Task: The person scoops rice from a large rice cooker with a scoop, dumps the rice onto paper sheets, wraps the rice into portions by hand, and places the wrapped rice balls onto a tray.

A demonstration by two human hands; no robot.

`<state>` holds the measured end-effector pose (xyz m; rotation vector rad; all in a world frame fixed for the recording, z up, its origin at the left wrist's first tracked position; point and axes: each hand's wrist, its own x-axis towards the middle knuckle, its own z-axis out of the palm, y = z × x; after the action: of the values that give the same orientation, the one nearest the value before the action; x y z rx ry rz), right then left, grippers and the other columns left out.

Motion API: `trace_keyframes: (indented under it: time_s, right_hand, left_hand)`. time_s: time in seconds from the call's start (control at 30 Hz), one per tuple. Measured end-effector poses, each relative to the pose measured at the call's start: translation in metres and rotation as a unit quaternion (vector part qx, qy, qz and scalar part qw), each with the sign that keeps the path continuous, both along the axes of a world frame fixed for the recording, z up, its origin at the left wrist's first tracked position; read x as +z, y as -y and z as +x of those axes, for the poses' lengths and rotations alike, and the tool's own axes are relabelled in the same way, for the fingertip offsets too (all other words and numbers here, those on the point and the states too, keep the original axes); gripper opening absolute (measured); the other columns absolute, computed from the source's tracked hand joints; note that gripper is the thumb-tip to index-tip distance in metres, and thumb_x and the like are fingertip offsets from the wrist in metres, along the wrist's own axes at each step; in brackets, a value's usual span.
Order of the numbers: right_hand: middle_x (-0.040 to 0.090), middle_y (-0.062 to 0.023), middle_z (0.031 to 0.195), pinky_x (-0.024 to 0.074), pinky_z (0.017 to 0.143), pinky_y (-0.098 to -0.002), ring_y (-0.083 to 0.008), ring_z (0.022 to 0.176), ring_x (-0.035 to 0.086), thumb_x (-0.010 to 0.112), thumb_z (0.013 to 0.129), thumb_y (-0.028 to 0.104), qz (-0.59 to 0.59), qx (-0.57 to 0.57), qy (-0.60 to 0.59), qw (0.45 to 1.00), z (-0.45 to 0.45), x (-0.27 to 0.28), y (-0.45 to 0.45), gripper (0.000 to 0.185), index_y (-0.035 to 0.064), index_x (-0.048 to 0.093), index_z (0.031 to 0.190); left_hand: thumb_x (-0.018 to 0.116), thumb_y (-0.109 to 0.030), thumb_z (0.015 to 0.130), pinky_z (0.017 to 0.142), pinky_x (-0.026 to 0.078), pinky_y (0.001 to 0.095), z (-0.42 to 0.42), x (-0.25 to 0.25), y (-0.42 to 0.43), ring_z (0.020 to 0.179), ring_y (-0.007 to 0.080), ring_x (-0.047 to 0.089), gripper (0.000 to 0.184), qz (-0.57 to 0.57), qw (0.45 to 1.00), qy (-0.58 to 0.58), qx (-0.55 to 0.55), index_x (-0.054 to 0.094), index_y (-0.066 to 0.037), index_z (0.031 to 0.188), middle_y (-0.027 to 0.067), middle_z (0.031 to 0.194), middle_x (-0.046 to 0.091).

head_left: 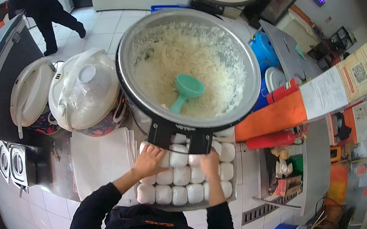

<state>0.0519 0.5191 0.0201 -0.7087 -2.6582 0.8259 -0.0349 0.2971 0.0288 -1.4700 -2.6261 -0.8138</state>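
"White wrapped packets [181,175]: how many do you count?"

"At least fourteen, in rows. The hands and the large rice cooker [124,59] cover some, so I can't give a full total."

"Where are they, exactly?"

"Just in front of the person's body, below the cooker's one black handle [181,138], right of one stack of white paper sheets [97,158]."

"Which way do they point?"

"Each is squat and rounded, so no long axis stands out. The rows run left to right, rising slightly towards the right."

"And the two hands?"

"The left hand [149,160] reaches forward at the block's left side, fingers close together and bent over the packets; I can't tell whether they pinch one. The right hand [209,163] is among the packets on the right, its fingertips hidden by the handle, so I can't tell their state."

"What else is there?"

"One green ladle [189,86] on the rice [161,69], its handle towards the person; two smaller white-lidded cookers [67,93] on the left; two red fire extinguishers [271,141] on the right; one other person [39,5], bending."
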Motion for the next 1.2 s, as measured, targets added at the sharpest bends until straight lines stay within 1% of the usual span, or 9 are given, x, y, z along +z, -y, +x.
trace_keyframes:
  time_s: [0.17,0.3,0.43,0.53,0.67,0.8,1.07,1.13,1.2]
  right_hand:
    - [0.062,-0.0182,0.081,0.0453,0.068,-0.0364,-0.0308,0.073,0.059,0.053,0.083,0.016,0.033,-0.169,-0.048,0.984,-0.006,0.172,-0.073,0.019,-0.0009,0.061,0.087]
    - [0.061,-0.0188,0.079,0.046,0.068,-0.0366,-0.0292,0.071,0.06,0.054,0.082,0.017,0.164,0.134,-0.17,0.962,-0.107,0.278,-0.031,0.018,0.0002,0.061,0.086]
    - [0.066,-0.0107,0.079,0.0485,0.066,-0.036,-0.0222,0.063,0.063,0.054,0.08,0.04,0.283,0.476,0.437,0.709,-0.231,0.193,-0.054,0.038,0.0073,0.065,0.095]
    - [0.067,-0.0029,0.087,0.0463,0.072,-0.036,-0.0168,0.074,0.06,0.025,0.08,0.07,0.123,0.314,0.705,0.625,-0.239,0.146,-0.035,0.073,0.0125,0.068,0.092]
    - [0.065,-0.007,0.091,0.0456,0.075,-0.0394,-0.0202,0.078,0.061,0.024,0.086,0.059,0.061,0.253,0.679,0.687,-0.228,0.161,-0.003,0.066,0.0082,0.063,0.1]
    - [0.063,-0.0073,0.083,0.0457,0.066,-0.0357,-0.0201,0.068,0.059,0.039,0.085,0.043,0.007,0.183,0.591,0.785,-0.232,0.151,0.003,0.043,0.0074,0.063,0.092]
    - [0.062,-0.0064,0.081,0.0444,0.057,-0.0314,-0.0191,0.066,0.058,0.061,0.074,0.037,-0.082,0.131,0.559,0.815,-0.242,0.181,-0.01,0.028,0.0106,0.065,0.082]
    - [0.063,-0.0104,0.083,0.047,0.062,-0.0345,-0.0247,0.069,0.06,0.067,0.068,0.04,-0.025,0.155,0.486,0.86,-0.245,0.19,-0.034,0.033,0.0095,0.068,0.081]
    - [0.062,-0.0159,0.096,0.0489,0.069,-0.0364,-0.0305,0.08,0.061,0.073,0.062,0.041,0.303,0.274,0.56,0.721,-0.264,0.2,-0.048,0.038,0.0065,0.069,0.077]
  left_hand:
    - [0.053,-0.027,0.08,0.091,0.035,0.0429,0.011,0.002,-0.014,0.101,0.0249,0.047,0.045,0.037,0.993,-0.03,-0.108,0.047,-0.007,0.12,0.0065,0.111,0.049]
    - [0.046,-0.024,0.083,0.073,0.044,0.0405,0.023,-0.021,-0.049,0.097,0.0224,0.053,0.043,0.081,0.981,-0.075,-0.158,0.046,-0.013,0.124,0.0073,0.116,0.05]
    - [0.044,-0.021,0.081,0.076,0.042,0.0355,0.035,-0.029,-0.07,0.095,0.0211,0.052,0.045,-0.045,0.981,-0.16,-0.102,0.044,-0.011,0.125,0.0052,0.117,0.051]
    - [0.046,-0.022,0.078,0.096,0.034,0.0371,0.029,-0.008,-0.056,0.113,0.0238,0.042,0.046,-0.001,0.984,-0.131,-0.119,0.046,-0.007,0.121,0.0069,0.124,0.046]
    - [0.051,-0.035,0.083,0.099,0.022,0.055,0.024,0.002,-0.021,0.124,0.0333,0.032,0.042,0.0,0.968,-0.186,-0.166,0.051,-0.008,0.115,0.0106,0.127,0.044]
    - [0.051,-0.033,0.082,0.1,0.023,0.0519,0.036,0.009,0.025,0.129,0.0315,0.024,0.045,0.269,0.927,0.25,-0.081,0.047,-0.014,0.122,0.0128,0.135,0.036]
    - [0.054,-0.015,0.076,0.096,0.028,0.0496,0.035,-0.004,0.125,0.118,0.0361,0.035,0.044,0.145,0.924,0.179,0.306,0.046,-0.007,0.119,0.0165,0.126,0.04]
    - [0.053,-0.016,0.077,0.097,0.026,0.0496,0.033,-0.046,0.151,0.119,0.0361,0.034,0.047,0.142,0.917,0.167,0.332,0.044,-0.007,0.122,0.0167,0.127,0.039]
    - [0.056,-0.024,0.077,0.099,0.03,0.0437,0.033,-0.053,0.17,0.12,0.0269,0.037,0.044,0.049,0.936,0.066,0.342,0.048,-0.008,0.117,0.0088,0.127,0.043]
